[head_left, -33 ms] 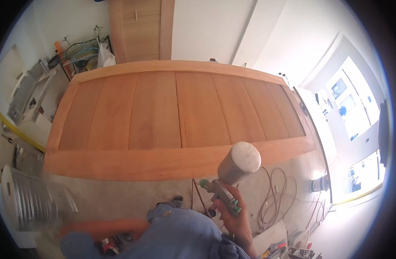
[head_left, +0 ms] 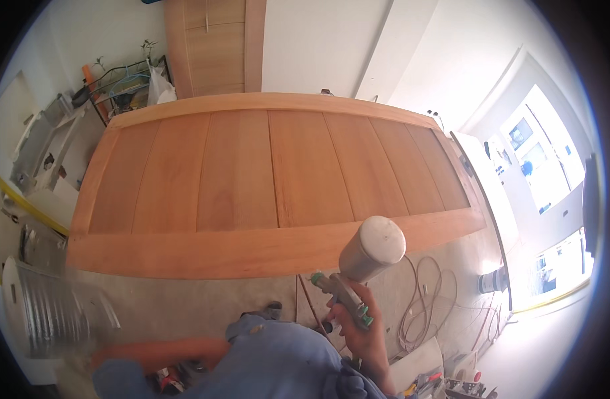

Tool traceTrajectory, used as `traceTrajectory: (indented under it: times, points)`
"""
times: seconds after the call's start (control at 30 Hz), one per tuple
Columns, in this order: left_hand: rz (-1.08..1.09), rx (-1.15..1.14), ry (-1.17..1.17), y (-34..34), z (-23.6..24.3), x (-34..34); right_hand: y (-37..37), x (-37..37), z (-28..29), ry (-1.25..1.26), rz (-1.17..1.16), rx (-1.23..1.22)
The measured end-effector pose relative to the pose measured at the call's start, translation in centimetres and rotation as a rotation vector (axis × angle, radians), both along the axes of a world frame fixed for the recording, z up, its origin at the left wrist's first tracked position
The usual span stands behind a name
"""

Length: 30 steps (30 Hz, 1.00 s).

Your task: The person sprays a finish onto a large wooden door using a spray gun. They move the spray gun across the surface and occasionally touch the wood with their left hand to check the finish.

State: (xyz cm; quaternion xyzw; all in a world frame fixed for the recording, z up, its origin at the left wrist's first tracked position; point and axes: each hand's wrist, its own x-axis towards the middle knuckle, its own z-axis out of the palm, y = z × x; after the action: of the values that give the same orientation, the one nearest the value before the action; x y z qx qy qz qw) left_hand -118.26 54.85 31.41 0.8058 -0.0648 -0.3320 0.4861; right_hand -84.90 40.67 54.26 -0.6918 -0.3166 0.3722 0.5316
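My right hand (head_left: 362,327) is closed round the handle of a spray gun (head_left: 345,296) with green fittings. A pale, rounded cup (head_left: 373,248) sits on top of the gun, tilted. The gun is just off the near edge of a large wooden door (head_left: 238,173), which lies in front of me with its plank panel facing up. My left forearm (head_left: 165,351) is bent across at the lower left and runs to my blue shirt; the left hand itself is hidden.
Looped hose (head_left: 421,306) lies on the floor at right, near a can (head_left: 492,280). Tools (head_left: 428,384) lie at the lower right. A silvery ribbed duct (head_left: 52,309) stands at left. Another wooden door (head_left: 215,50) leans at the back wall, beside a cluttered rack (head_left: 129,83).
The spray gun and its cup have shifted very slightly to the right in my right hand. Nothing else has visibly moved.
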Motion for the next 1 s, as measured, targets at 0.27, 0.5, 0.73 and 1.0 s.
traceTrajectory:
  times: [0.27,0.5,0.73,1.0]
  points:
    - [0.101,-0.041,-0.073,-1.0,-2.8,-1.6,-0.6,2.0,-1.6,-0.27,-0.259,0.136]
    - [0.028,-0.037,-0.185,-1.4,-6.5,-2.4,-1.4,2.3,-2.2,-0.27,-0.328,0.065]
    - [0.037,-0.095,-0.203,-1.0,0.7,1.6,-2.3,1.1,-1.4,-0.093,-0.122,0.061]
    - [0.058,-0.081,-0.214,-1.4,2.4,2.1,-2.2,-0.8,1.9,0.073,0.083,-0.053]
